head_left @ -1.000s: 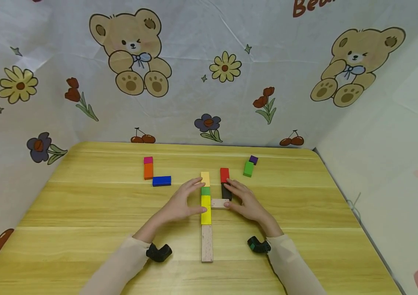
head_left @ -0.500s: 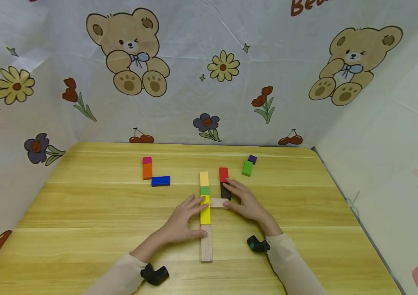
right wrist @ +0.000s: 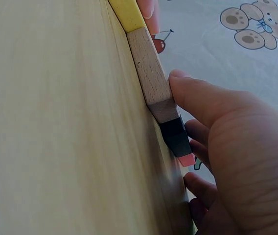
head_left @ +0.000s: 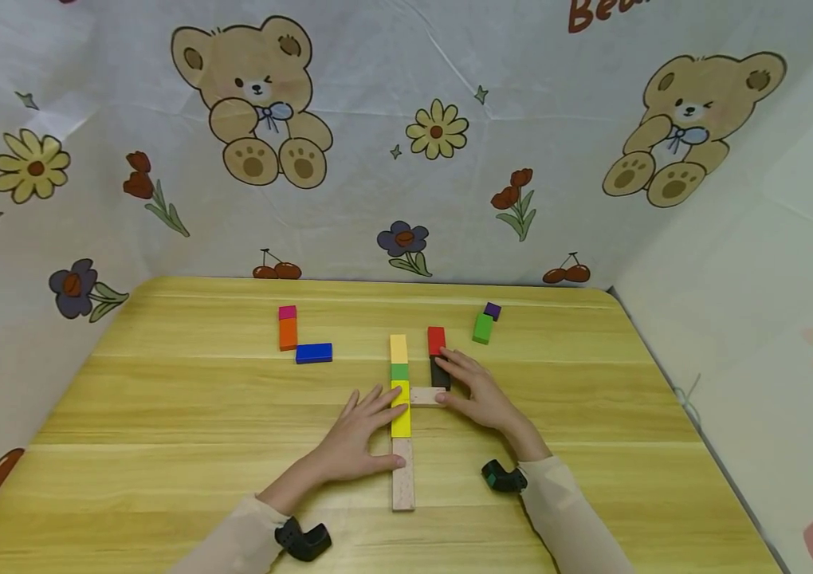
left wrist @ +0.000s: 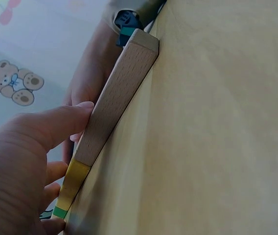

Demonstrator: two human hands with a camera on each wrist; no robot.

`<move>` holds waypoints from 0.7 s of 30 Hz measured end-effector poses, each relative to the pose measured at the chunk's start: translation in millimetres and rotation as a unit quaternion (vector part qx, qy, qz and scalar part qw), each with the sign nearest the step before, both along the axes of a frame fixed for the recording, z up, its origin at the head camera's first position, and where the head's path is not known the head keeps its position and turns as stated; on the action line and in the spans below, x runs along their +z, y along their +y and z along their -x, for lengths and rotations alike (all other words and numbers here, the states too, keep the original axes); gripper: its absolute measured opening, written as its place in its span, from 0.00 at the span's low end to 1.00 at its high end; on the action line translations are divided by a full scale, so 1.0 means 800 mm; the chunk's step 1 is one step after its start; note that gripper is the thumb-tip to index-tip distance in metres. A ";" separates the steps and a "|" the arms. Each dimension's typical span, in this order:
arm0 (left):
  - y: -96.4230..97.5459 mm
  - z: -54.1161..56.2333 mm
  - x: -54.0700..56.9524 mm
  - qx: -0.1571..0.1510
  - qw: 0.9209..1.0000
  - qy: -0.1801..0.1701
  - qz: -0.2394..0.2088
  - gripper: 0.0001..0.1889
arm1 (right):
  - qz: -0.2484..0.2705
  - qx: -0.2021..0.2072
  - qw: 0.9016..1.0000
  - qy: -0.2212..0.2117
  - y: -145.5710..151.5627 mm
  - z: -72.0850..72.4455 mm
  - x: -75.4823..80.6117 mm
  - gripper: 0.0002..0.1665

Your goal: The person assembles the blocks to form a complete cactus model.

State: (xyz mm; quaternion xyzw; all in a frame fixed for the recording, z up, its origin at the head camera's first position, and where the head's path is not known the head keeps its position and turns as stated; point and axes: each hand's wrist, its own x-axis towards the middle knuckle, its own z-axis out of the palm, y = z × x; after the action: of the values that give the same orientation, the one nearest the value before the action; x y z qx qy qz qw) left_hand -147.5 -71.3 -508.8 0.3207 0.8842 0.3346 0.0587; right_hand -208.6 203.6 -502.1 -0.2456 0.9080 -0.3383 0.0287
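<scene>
Blocks lie end to end in a line at the table's middle: a pale yellow block [head_left: 398,348], a small green block [head_left: 399,371], a yellow block [head_left: 401,428] and a long plain wooden block [head_left: 402,490]. My left hand [head_left: 351,442] rests its thumb on the long wooden block, its spread fingers on the yellow one. A shorter wooden block [head_left: 422,396] juts rightward from the yellow block. Beyond its right end stand a black block [head_left: 438,373] and a red block [head_left: 437,340] in line. My right hand [head_left: 480,399] touches the short wooden block with its thumb and reaches the black block with its fingers.
Back left on the table [head_left: 184,383] lie a pink block [head_left: 288,312], an orange block [head_left: 288,335] and a blue block [head_left: 314,353]. Toward the back right, a purple block [head_left: 492,311] touches a light green block [head_left: 482,328]. A bear-printed cloth [head_left: 349,207] hangs behind.
My left hand has drawn back toward me, from the pale yellow, green and yellow blocks to the yellow and long wooden ones. My right hand and the blocks stay put.
</scene>
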 end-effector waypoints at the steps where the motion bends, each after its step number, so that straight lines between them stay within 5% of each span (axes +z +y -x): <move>1: 0.000 0.000 0.000 0.000 1.000 0.000 0.000 0.41 | 0.000 0.000 1.000 0.000 0.000 0.000 0.000 0.38; 21: 0.000 0.000 0.000 0.002 1.000 -0.002 -0.006 0.41 | 0.046 0.000 0.999 -0.014 0.002 -0.001 0.002 0.40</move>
State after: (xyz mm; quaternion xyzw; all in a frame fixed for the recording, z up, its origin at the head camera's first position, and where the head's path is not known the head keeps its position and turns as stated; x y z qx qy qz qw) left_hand -147.4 -71.6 -508.9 0.3183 0.8827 0.3409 0.0575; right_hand -208.1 205.0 -500.7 -0.2414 0.8912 -0.3829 0.0303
